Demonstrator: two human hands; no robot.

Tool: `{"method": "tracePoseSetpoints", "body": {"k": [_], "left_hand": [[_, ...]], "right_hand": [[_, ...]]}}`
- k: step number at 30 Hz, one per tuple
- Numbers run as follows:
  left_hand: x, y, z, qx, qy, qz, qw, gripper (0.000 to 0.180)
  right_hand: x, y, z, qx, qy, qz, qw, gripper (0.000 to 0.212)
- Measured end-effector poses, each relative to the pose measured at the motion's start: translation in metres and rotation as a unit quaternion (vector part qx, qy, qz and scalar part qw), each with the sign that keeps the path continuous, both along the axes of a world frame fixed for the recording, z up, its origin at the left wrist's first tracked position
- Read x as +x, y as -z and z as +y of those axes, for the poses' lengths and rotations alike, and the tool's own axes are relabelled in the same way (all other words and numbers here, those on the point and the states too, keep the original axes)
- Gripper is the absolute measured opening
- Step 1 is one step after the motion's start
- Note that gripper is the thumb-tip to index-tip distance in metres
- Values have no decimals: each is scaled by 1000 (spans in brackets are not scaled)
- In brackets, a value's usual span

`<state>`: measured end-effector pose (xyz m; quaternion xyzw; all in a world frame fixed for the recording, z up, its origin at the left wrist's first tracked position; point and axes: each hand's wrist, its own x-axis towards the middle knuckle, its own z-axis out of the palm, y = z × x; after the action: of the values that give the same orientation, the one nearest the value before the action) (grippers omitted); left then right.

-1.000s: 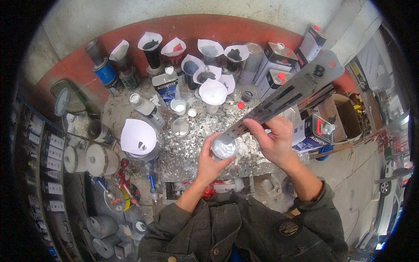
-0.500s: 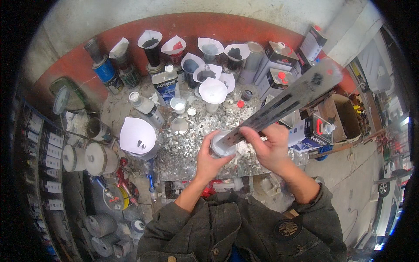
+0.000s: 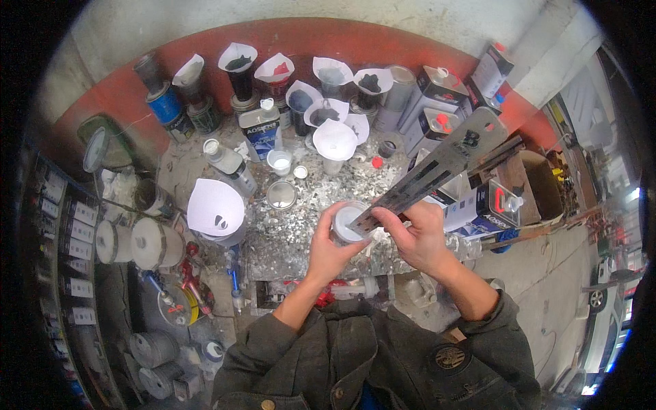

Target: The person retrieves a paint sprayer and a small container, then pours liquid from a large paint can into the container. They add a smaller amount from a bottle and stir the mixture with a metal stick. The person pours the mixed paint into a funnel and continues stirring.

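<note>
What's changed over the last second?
The right hand has shifted slightly toward the body and left; the upper end of its flat grey stick has swung the same way. Nothing was grasped or released. Same as before: the left hand around the cup, the stick's lower end in it, the white paper cone at left.
</note>
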<state>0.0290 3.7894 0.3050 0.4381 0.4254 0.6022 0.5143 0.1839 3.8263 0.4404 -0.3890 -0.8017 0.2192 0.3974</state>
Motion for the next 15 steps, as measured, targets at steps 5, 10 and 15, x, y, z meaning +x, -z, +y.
{"method": "tracePoseSetpoints", "body": {"k": [5,10,15], "left_hand": [[1,-2,-2,0,4,43,999,83],[-1,-6,-4,7,-8,56,998,82],[-1,-8,-3,2,-5,1,1000,80]], "right_hand": [[-2,-24,2,63,28,13,998,9],[6,-21,15,79,15,-21,997,14],[6,0,5,11,7,-18,1000,14]]}}
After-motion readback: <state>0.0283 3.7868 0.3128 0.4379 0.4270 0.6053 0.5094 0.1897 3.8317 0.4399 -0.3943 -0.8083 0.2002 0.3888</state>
